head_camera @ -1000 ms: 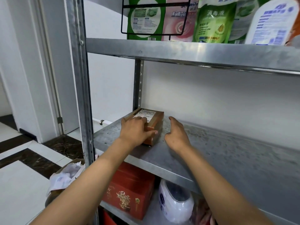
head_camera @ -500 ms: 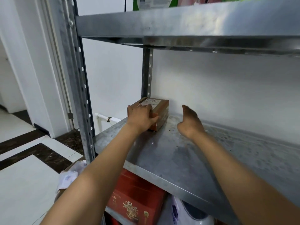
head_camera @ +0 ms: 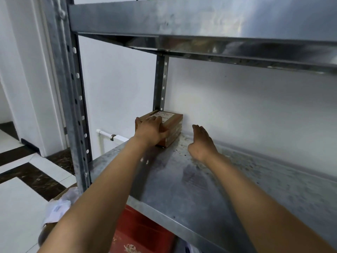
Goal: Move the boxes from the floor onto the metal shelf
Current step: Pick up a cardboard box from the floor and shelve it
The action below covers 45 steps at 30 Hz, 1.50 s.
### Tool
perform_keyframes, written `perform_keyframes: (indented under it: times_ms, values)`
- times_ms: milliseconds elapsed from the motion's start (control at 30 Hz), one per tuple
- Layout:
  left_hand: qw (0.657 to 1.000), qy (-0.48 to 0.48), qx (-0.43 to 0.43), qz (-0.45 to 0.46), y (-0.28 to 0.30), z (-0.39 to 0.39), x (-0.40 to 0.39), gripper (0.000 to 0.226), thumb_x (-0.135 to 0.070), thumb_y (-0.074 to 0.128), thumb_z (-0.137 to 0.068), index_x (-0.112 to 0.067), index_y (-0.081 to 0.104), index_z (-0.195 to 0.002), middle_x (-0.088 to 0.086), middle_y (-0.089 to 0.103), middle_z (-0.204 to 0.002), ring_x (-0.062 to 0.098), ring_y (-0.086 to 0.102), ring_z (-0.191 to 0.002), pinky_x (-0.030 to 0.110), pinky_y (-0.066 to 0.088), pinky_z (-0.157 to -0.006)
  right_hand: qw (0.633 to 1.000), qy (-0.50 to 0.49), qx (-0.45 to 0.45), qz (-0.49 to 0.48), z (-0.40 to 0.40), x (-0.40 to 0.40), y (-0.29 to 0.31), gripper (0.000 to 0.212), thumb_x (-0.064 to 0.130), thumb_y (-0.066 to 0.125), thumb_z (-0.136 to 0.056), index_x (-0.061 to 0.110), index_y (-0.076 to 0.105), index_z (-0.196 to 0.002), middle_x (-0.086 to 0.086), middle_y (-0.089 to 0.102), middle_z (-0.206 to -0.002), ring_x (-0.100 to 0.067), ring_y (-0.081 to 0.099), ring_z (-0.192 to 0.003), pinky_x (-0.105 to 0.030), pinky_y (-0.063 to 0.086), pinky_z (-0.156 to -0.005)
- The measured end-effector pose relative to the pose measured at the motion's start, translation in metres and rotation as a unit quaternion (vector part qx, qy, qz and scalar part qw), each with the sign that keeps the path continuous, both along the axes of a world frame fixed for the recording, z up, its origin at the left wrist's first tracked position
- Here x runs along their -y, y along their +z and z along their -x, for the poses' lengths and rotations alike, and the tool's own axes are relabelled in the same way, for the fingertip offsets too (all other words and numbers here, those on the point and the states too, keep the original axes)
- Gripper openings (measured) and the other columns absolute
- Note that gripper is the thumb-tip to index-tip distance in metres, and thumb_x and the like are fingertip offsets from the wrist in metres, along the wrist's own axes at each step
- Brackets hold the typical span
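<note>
A small brown cardboard box (head_camera: 173, 123) with a white label lies flat on the metal shelf (head_camera: 191, 179), in the back left corner beside the rear upright and close to the white wall. My left hand (head_camera: 150, 131) lies over the box's near end, fingers spread on its top and thumb against its side. My right hand (head_camera: 201, 142) hovers just right of the box with fingers relaxed and nothing in it.
The upper shelf (head_camera: 200, 24) hangs low overhead. A perforated front upright (head_camera: 74, 106) stands at the left. Under the shelf sits a red box (head_camera: 142, 232). A cardboard box with white paper (head_camera: 56, 207) rests on the tiled floor.
The brown box has slid from the shelf's front edge back into the rear left corner under my left hand. My right hand followed alongside, off the box.
</note>
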<state>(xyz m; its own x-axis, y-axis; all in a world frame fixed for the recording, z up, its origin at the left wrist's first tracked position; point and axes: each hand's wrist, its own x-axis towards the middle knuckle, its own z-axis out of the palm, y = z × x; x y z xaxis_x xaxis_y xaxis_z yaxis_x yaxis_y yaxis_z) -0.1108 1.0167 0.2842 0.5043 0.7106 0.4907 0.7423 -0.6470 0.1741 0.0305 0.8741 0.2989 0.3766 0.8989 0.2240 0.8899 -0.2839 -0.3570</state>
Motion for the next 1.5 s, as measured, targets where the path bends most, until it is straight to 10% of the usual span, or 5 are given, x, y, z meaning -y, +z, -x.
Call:
perform_keyframes:
  times_ms: [467, 667, 1500]
  values:
    - [0.996, 0.023, -0.086, 0.025, 0.001, -0.006, 0.016, 0.064, -0.055, 0.028, -0.096, -0.008, 0.029, -0.139, 0.012, 0.030, -0.152, 0.034, 0.020, -0.142, 0.066, 0.009, -0.108, 1.000, -0.015, -0.008, -0.013, -0.008, 0.020, -0.007, 0.076, 0.005, 0.044, -0.090, 0.009, 0.006, -0.156, -0.006, 0.002, -0.164, -0.019, 0.000, -0.151, -0.031, 0.010, -0.122]
    - [0.996, -0.059, -0.057, -0.047, -0.005, -0.009, 0.046, 0.076, -0.059, 0.003, -0.093, -0.011, 0.004, -0.153, 0.006, 0.006, -0.161, 0.020, -0.003, -0.148, 0.048, -0.006, -0.118, 0.999, -0.015, 0.029, -0.015, -0.011, 0.064, 0.007, 0.077, 0.003, 0.044, -0.090, 0.009, 0.005, -0.156, -0.006, 0.000, -0.164, -0.018, -0.001, -0.151, -0.030, 0.010, -0.121]
    - [0.888, -0.438, -0.072, -0.118, 0.021, -0.176, 0.431, 0.068, -0.053, 0.002, -0.097, -0.015, -0.004, -0.153, -0.002, -0.006, -0.161, 0.008, -0.014, -0.145, 0.034, -0.009, -0.119, 0.951, -0.295, 0.023, -0.093, -0.091, 0.501, 0.013, 0.074, -0.004, 0.039, -0.088, 0.010, 0.013, -0.155, -0.007, 0.009, -0.163, -0.017, 0.006, -0.151, -0.030, 0.009, -0.122]
